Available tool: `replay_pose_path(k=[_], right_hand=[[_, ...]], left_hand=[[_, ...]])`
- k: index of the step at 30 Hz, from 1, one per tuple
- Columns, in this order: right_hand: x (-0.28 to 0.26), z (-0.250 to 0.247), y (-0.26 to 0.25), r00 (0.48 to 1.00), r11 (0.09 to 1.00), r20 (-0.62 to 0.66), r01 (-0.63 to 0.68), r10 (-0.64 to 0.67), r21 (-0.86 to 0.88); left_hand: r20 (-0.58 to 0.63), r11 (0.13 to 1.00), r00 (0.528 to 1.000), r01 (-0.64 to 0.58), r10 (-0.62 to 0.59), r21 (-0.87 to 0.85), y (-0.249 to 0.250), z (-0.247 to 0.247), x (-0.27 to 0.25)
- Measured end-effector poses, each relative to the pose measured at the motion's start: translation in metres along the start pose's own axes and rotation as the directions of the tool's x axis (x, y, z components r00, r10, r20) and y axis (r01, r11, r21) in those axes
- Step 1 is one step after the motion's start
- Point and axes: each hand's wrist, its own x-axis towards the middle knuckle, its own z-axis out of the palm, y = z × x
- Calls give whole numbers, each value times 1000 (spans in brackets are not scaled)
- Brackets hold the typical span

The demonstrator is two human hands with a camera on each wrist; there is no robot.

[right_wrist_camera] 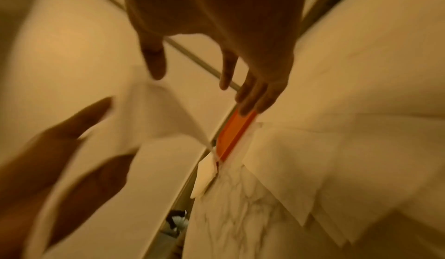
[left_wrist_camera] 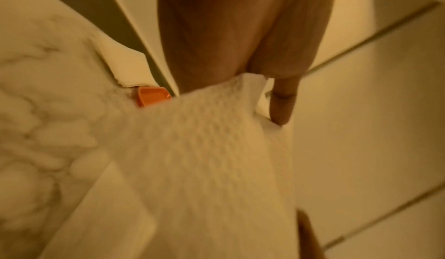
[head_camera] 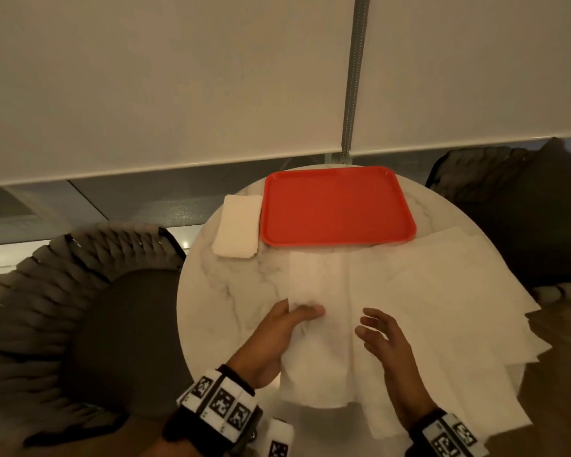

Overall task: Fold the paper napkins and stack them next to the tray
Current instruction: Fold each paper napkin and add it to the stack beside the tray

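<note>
Holding a white paper napkin [head_camera: 317,324] by its near-left part, the left hand [head_camera: 277,338] had its thumb on top and its fingers under the sheet, lifting that side off the round marble table [head_camera: 231,291]. In the left wrist view the textured paper draped down from between thumb and fingers [left_wrist_camera: 281,107]. The right hand [head_camera: 386,341] hovered just to the right of the held napkin, fingers spread and loosely bent, gripping nothing; the right wrist view showed the same splayed fingers [right_wrist_camera: 255,95] above the paper. A loose pile of unfolded napkins [head_camera: 459,308] covered the right half of the table, some sheets hanging past its edge. At the far side sat an orange-red tray [head_camera: 337,206], and touching or just beside its left edge lay a small stack of folded napkins [head_camera: 238,225]. Dark woven chairs [head_camera: 80,291] stood on either side of the table
</note>
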Motion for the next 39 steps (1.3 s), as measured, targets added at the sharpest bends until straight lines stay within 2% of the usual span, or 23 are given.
replay_pose_path(k=[2,3,5,6,9,12,14,16,18,21,23,25,27,28,29,31,33,35,37,39], right_hand=[[-3,-11,0,973,968,182,-172,139,182],[-6,-15,0,948,938,271,-238,168,251],[-13,-21,-5,905,888,383,-321,186,330],[-16,-23,-7,898,878,391,-343,202,334],[-17,-26,-4,942,937,287,-246,172,248],[-15,-21,-1,983,997,168,-76,71,22],[-17,-15,2,987,996,157,-21,34,-85],[-22,-6,2,981,996,191,-19,35,-87],[-27,5,2,971,998,237,-28,40,-54],[-28,17,6,964,993,237,-122,117,3],[-22,21,11,973,993,199,-120,115,11],[-15,25,17,989,998,130,-66,68,-17],[-7,29,19,993,999,108,-34,38,-39],[-2,33,19,993,999,114,-29,33,-36],[4,38,20,993,999,117,-26,30,-34],[18,50,19,992,999,129,-8,14,-46],[36,63,19,993,998,119,-3,12,-71],[54,75,19,994,996,107,8,1,-83],[68,81,25,998,969,52,53,-42,-242],[78,78,34,995,835,-21,67,-94,-547]], left_hand=[[56,998,998,20,-16,-66,7,2,-13],[67,998,998,5,0,-63,8,2,-18],[23,998,998,-55,54,9,12,3,-27],[-24,993,996,-88,90,74,11,3,-31],[-185,917,955,-153,233,367,2,-2,-35],[-277,778,886,-135,372,613,-9,-5,-40],[-257,695,867,-133,427,707,-16,0,-43],[-205,645,871,-156,447,748,-25,8,-42],[-155,689,903,-187,402,700,-31,18,-39],[-135,859,966,-128,222,495,-32,30,-36],[-148,925,971,-127,190,357,-32,27,-31],[-225,903,929,-191,292,385,-33,13,-24],[-317,853,873,-183,370,489,-32,-9,-12],[-330,852,880,-141,341,503,-31,-20,-6],[-324,877,906,-95,272,471,-30,-30,0],[-241,936,962,-35,126,350,-26,-48,13],[-173,945,977,-59,120,322,-18,-68,31],[-208,943,964,-96,168,319,-3,-93,58],[-275,939,939,-109,204,326,19,-122,90],[-304,923,923,-115,236,367,45,-154,126]])
